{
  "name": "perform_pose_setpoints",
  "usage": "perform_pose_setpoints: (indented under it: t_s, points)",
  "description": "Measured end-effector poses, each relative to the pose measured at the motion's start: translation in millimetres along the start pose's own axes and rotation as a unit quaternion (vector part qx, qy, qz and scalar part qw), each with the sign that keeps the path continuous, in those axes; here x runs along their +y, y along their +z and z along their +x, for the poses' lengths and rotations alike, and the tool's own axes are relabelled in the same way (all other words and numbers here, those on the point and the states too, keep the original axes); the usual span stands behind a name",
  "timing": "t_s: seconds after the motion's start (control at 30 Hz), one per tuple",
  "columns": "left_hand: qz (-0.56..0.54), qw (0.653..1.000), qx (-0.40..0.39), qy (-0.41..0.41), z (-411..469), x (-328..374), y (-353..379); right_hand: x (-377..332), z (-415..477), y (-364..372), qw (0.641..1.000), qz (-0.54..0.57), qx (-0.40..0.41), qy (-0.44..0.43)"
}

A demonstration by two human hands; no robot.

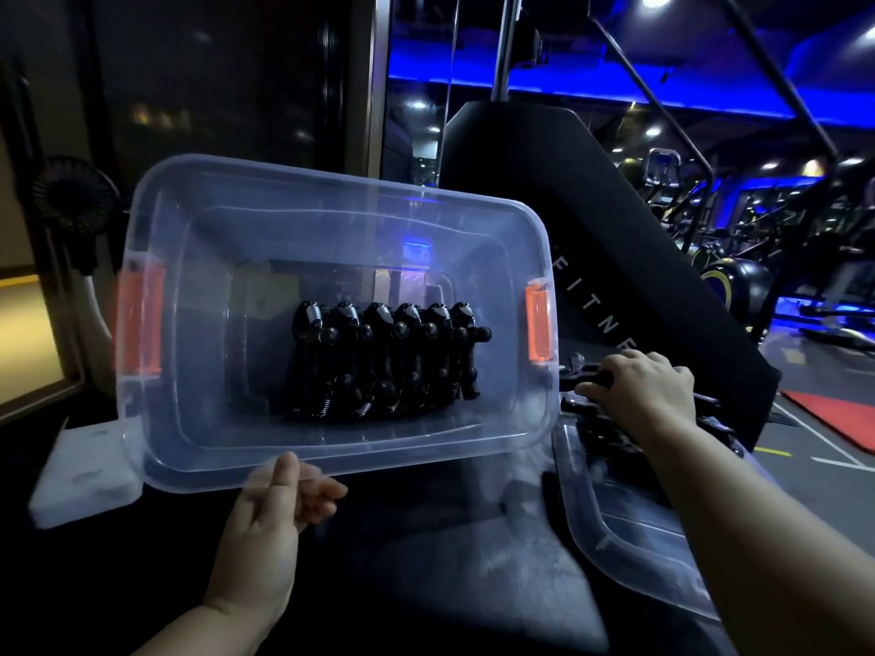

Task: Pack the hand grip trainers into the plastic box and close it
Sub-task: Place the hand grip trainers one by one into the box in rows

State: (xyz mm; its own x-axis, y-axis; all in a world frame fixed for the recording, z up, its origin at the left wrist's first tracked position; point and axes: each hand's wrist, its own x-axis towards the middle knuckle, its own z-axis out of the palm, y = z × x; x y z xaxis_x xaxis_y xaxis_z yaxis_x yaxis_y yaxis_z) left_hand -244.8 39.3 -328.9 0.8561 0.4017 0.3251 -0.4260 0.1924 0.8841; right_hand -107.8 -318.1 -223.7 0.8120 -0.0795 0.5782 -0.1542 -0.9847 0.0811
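Precariously tilted, the plastic box (pixel 331 220) hangs from the left hand (pixel 277 513) pinching its near rim; a slip could spill the trainers (pixel 383 357) inside. Beside the box, the right hand (pixel 646 390) grips another trainer (pixel 584 371).

The person's left hand (pixel 265 527) and right hand (pixel 648 390) are bare; the left forearm (pixel 203 627) and right forearm (pixel 757 537) run uncovered to the frame's edge.

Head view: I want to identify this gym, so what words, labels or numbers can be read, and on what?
"FITNE": white letters running down the black padded backrest behind the plastic box; the rest is not visible.
Plastic box and hand grip trainers: no text readable.
Background gym equipment: too dark and blurred to read.
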Motion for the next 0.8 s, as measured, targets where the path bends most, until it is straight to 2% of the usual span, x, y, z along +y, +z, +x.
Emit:
perform_pose_setpoints:
  t_s: [0.2,0.47,0.8]
  points:
    - [0.021,1.000,0.003,-0.009,-0.4,2.1,0.3,9.5,-36.0,-19.7,0.999,0.017,0.023,0.017]
    - [0.028,0.999,0.010,-0.029,0.1,2.7,0.2,9.9,-104.3,-30.9,0.991,0.093,0.062,0.069]
    - [0.033,0.999,0.008,-0.036,0.3,2.3,-0.4,-5.7,-161.9,-23.0,0.989,0.126,0.066,0.037]
